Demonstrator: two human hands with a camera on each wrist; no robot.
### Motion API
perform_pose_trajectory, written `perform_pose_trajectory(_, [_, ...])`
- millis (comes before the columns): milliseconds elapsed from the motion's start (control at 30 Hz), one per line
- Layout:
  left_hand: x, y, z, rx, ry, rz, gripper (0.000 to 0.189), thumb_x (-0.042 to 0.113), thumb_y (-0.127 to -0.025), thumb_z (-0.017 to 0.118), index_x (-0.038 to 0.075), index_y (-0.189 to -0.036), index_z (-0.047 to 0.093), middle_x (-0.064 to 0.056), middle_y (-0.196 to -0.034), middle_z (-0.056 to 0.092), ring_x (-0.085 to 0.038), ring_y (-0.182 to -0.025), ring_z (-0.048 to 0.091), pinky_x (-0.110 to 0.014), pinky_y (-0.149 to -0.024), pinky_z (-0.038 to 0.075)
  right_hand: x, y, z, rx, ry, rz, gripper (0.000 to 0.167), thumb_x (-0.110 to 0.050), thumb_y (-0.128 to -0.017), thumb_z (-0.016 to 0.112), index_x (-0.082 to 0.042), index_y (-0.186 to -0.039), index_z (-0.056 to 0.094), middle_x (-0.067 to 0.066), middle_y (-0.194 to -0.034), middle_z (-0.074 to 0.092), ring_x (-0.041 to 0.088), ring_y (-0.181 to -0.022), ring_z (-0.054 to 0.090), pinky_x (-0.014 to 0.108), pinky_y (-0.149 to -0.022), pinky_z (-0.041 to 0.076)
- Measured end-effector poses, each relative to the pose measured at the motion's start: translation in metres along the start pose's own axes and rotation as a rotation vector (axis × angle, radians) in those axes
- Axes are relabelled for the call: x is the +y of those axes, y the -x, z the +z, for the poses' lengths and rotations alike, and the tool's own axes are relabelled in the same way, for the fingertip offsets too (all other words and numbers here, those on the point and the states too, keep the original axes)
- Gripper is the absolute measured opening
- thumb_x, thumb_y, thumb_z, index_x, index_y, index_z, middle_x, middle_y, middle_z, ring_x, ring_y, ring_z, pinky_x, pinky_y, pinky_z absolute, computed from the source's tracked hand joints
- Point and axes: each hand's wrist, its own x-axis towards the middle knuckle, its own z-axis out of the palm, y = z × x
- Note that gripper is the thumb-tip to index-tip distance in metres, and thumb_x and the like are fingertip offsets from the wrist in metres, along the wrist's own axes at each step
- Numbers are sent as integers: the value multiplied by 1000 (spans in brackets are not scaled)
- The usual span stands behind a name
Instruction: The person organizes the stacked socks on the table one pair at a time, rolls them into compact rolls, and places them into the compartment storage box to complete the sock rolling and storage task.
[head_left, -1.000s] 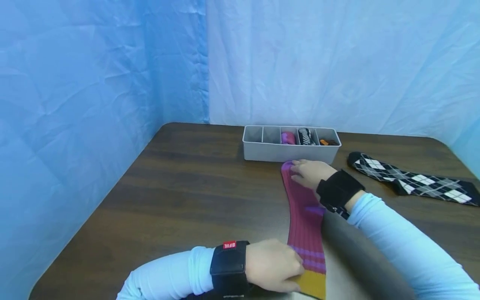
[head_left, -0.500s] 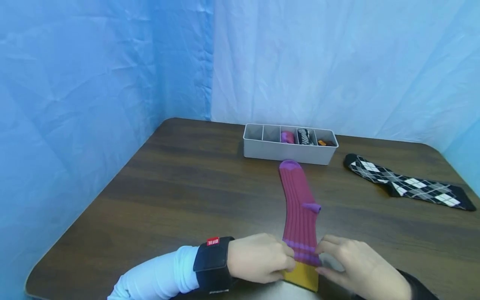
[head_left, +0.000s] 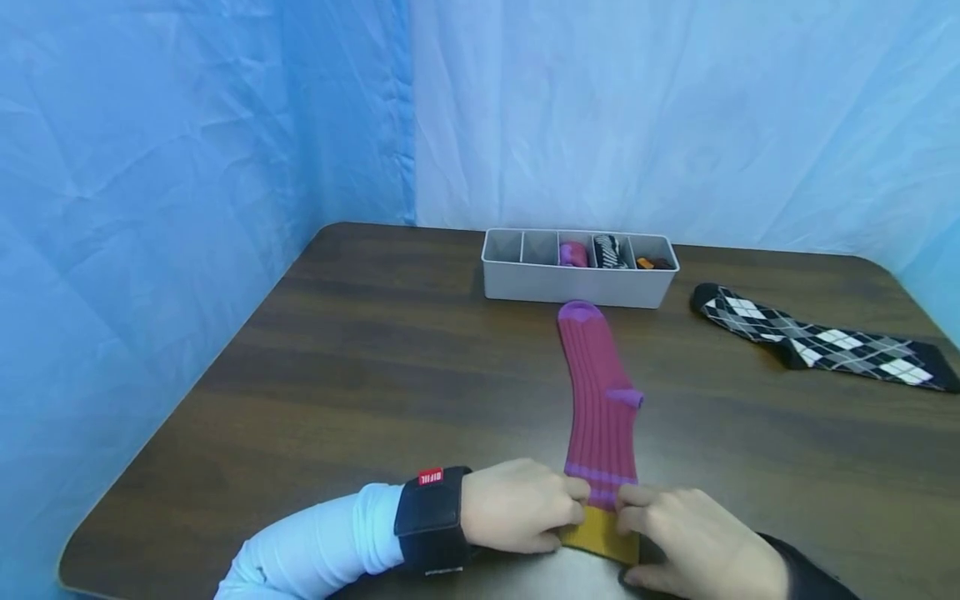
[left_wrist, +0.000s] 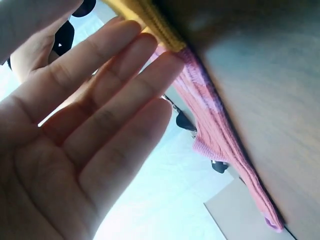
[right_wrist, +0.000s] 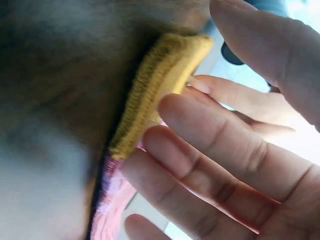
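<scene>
A maroon ribbed sock (head_left: 600, 417) lies flat, its purple toe pointing at the back and its yellow cuff (head_left: 598, 533) nearest me. At the cuff's left side is my left hand (head_left: 521, 507); in the left wrist view its fingertips (left_wrist: 172, 62) touch the sock edge, fingers fairly straight. My right hand (head_left: 697, 537) comes from the right, and its fingertips (right_wrist: 175, 107) rest on the cuff's other edge in the right wrist view. Both thumbs stay off the fabric. The cuff (right_wrist: 150, 95) looks thick, with stacked layers.
Behind the toe stands a grey divided box (head_left: 573, 285) with rolled socks, one pink-purple (head_left: 573, 254) and one black-and-white striped (head_left: 609, 252), plus something dark and orange. A black-and-white argyle sock (head_left: 832, 346) lies at the right on the dark wooden table (head_left: 360, 375).
My right hand has come back from the sock's toe to the cuff's right edge. The left hand has shifted slightly left along the cuff. The sock stays lying flat.
</scene>
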Motion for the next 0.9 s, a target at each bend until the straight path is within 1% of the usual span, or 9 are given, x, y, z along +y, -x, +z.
perform_pose_trajectory(100, [3, -1, 0, 28, -40, -10, 3, 21, -78, 58, 19, -79, 59, 11, -73, 44, 4, -54, 38, -7, -47, 28, -1, 0, 2, 19, 14, -1, 19, -36, -66, 66, -23, -76, 57, -17, -74, 45, -8, -59, 39, 15, -50, 36])
perform_pose_trajectory(200, [6, -2, 1, 54, -109, -20, 5, 23, -78, 56, 19, -77, 59, 11, -72, 44, 4, -52, 37, -8, -44, 27, -2, -1, 2, 25, 12, 7, 17, -31, -65, 67, -23, -75, 56, -17, -73, 45, -7, -59, 39, 14, -50, 36])
perform_pose_trajectory(333, [11, -1, 1, 66, -171, -25, 6, 23, -78, 56, 20, -74, 58, 11, -70, 43, 3, -52, 35, -9, -43, 26, -5, -1, 1, 19, -1, 8, 14, -24, -66, 67, -23, -75, 57, -17, -74, 47, -7, -60, 39, 15, -52, 37])
perform_pose_trajectory(467, [13, 0, 2, 69, -179, -28, 5, 24, -77, 58, 20, -74, 59, 11, -69, 44, 3, -53, 36, -9, -43, 26, -9, -1, 0, 17, -18, -10, 10, -19, -69, 65, -22, -74, 58, -17, -74, 47, -7, -59, 38, 14, -53, 38])
perform_pose_trajectory(633, [13, -1, 4, 115, -205, -15, 4, 22, -75, 59, 20, -71, 58, 11, -68, 45, 3, -53, 36, -9, -42, 25, -8, -1, 2, 54, -30, -57, 9, -15, -70, 63, -21, -71, 56, -17, -71, 45, -7, -57, 36, 13, -51, 36])
perform_pose_trajectory(800, [11, -2, 5, 131, -183, -18, 2, 19, -73, 58, 20, -72, 57, 12, -66, 46, 3, -52, 36, -9, -42, 25, -4, -1, 1, 87, -57, -73, 14, -14, -70, 62, -22, -69, 51, -19, -69, 45, -8, -56, 38, 12, -50, 37])
perform_pose_trajectory(867, [10, -2, 5, 130, -158, -18, 1, 20, -74, 57, 20, -75, 57, 12, -66, 47, 3, -53, 37, -8, -43, 26, -3, -1, 1, 98, -70, -76, 15, -12, -70, 62, -22, -70, 50, -19, -68, 46, -8, -55, 38, 12, -49, 36])
perform_pose_trajectory(900, [10, -2, 5, 125, -151, -20, 4, 22, -74, 58, 20, -76, 57, 12, -66, 48, 3, -54, 38, -8, -44, 26, -2, -1, 1, 101, -81, -75, 15, -12, -70, 61, -21, -71, 50, -19, -67, 46, -8, -55, 38, 12, -49, 36])
